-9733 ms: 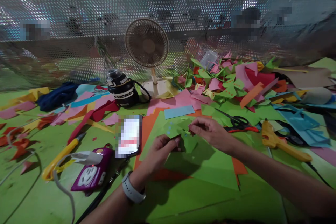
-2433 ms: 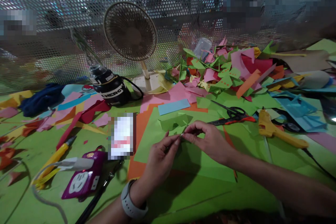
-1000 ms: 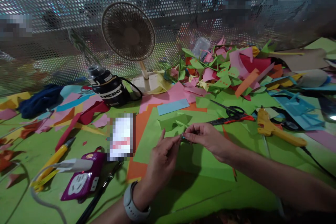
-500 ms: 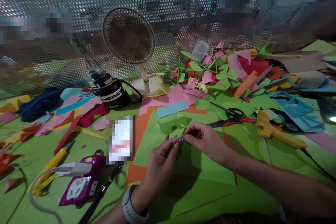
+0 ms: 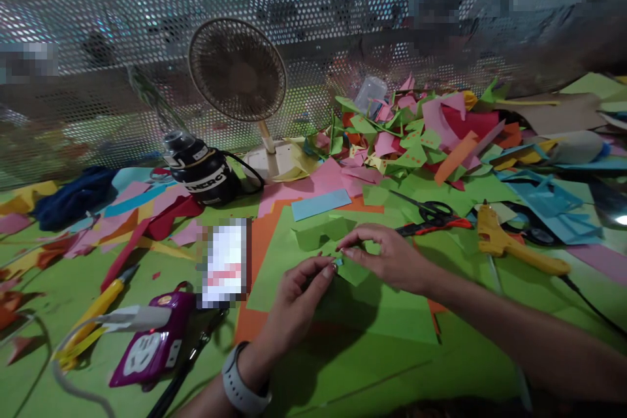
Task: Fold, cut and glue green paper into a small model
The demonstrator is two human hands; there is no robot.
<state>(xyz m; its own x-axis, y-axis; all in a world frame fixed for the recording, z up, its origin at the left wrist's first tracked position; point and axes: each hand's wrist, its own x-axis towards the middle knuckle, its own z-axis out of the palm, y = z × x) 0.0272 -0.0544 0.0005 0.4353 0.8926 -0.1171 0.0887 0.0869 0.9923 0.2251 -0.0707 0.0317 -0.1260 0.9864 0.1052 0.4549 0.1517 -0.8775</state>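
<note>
My left hand (image 5: 306, 290), with a pale watch (image 5: 241, 382) on its wrist, pinches a tiny light-blue piece (image 5: 339, 262) between thumb and forefinger. What this piece is I cannot make out. Close by on the right, my right hand (image 5: 392, 258) has its thumb and fingertips pressed together, a little apart from the left one; anything in them is too small to tell. Under both hands lie green paper sheets (image 5: 392, 320) over orange paper (image 5: 269, 326). A folded green paper piece (image 5: 313, 233) and a light-blue paper strip (image 5: 321, 204) sit just beyond.
Black scissors (image 5: 435, 210) and a yellow glue gun (image 5: 519, 248) lie to the right. On the left are a purple power strip (image 5: 157, 339), a yellow cutter (image 5: 100, 304) and a blurred-out phone (image 5: 225, 261). A black bottle (image 5: 206, 176), a fan (image 5: 238, 72) and paper scraps (image 5: 392, 137) stand behind.
My fingertips, which met before, have come apart slightly. The right hand has risen a little off the left, and the light-blue piece shows at the left fingertips.
</note>
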